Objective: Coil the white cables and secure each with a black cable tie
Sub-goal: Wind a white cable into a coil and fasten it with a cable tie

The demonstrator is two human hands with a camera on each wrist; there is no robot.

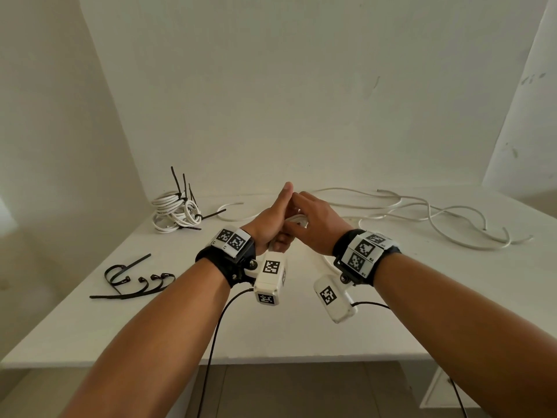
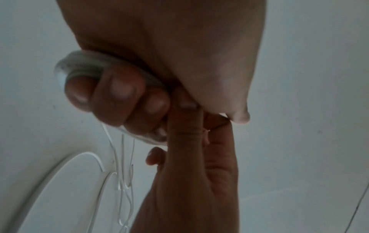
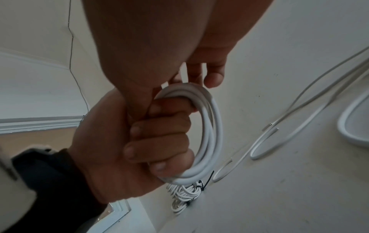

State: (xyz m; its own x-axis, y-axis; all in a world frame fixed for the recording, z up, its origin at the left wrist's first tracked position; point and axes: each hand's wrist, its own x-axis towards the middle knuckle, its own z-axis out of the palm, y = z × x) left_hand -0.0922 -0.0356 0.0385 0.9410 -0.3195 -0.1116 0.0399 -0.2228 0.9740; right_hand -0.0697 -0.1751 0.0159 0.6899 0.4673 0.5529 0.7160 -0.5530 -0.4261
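While the wound loops sit bunched in the left hand (image 3: 119,149), its fingers (image 3: 159,148) curled tight through the coil (image 3: 211,134), the right hand (image 1: 316,224) meets it from the other side. That hand's fingers look loosely bent at the top of the loops, but whether they pinch the strand or only steady it I cannot tell.

The cable looks light and springy, with a smooth jacket, so I judge the turns will want to spread once the grip slackens. The best hold is across the whole bundle where the loops cross, as the left hand has it, leaving the far arc free for a tie.

On the near left of the tabletop (image 1: 301,333) lie the spare ties (image 1: 132,282), thin and flexible, easiest taken by the tail. Further back on the left sits the pile of bound coils (image 1: 176,214), tie ends sticking up. Along the far right, loose cables (image 1: 422,212) wander in limp curves. They should drag easily, though their cut ends may snag one another.
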